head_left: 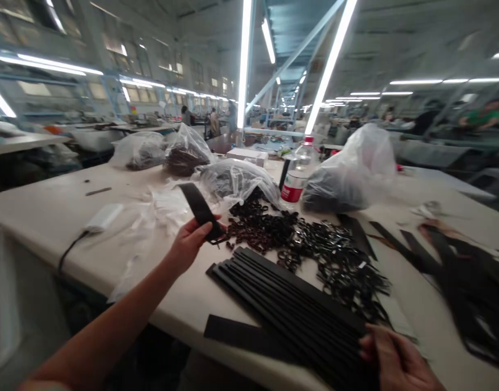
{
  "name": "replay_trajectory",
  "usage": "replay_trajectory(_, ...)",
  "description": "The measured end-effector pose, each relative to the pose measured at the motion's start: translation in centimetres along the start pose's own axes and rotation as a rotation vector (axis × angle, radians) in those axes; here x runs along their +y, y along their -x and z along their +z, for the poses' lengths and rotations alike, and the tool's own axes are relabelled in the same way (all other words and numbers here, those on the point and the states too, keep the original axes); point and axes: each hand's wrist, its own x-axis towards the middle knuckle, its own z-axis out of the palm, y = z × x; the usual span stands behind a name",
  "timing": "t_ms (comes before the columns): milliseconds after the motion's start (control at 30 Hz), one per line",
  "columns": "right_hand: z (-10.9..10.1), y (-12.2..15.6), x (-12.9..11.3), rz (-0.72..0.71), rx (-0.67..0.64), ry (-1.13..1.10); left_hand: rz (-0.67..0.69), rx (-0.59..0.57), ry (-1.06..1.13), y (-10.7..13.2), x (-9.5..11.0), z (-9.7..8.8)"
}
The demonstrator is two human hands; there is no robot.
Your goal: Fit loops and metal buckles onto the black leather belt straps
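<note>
My left hand [194, 239] pinches a flat black strap [196, 203], its free end curving up and to the left. A small dark buckle [219, 239] shows at the strap's lower end, by my fingertips. In front of me lies a layered stack of black straps [282, 304]. My right hand [391, 358] is at the stack's near right end, with fingers bent together against its edge; what they grip there is hidden. Beyond the stack spreads a heap of small black and dark brown buckles or loops [298, 233].
Clear plastic bags [359, 168] with dark contents and a red-capped bottle [294, 179] stand behind the heap. At left lies a white power strip [105, 218] with a black cord. More dark straps [473, 288] lie at right, a blurred hand [430, 227] beside them.
</note>
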Motion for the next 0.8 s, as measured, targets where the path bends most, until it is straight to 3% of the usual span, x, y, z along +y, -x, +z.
replay_trajectory(33, -0.2, 0.6, -1.7, -0.024, 0.044, 0.0, -0.017, 0.006, -0.016, 0.4, -0.3, -0.1)
replay_trajectory(133, 0.1, 1.4, -5.2, -0.153, -0.006, -0.09, -0.066, -0.067, -0.132, 1.2, -1.5, 0.0)
replay_trajectory(233, 0.6, 1.5, -6.0, -0.259, -0.104, -0.124, -0.091, -0.25, -0.271, 1.8, -2.5, 1.2)
replay_trajectory(400, 0.2, 1.7, -5.2, -0.068, -0.076, -0.229, -0.096, -0.543, -0.301, 3.1, -3.3, 4.5)
replay_trajectory(533, -0.1, 2.8, -8.2, -0.083, -0.414, -0.462, 0.002, -0.671, -0.401, 4.5, -4.5, 6.9)
replay_trajectory(633, 0.7, 3.3, -10.8, -0.168, -0.611, -0.58, -0.011, -0.769, -0.372, 5.2, -5.8, 8.9)
replay_trajectory(800, 1.2, 3.1, -11.3, -0.252, -0.469, -0.556, -0.047, -0.817, -0.278, 5.6, -7.0, 12.6)
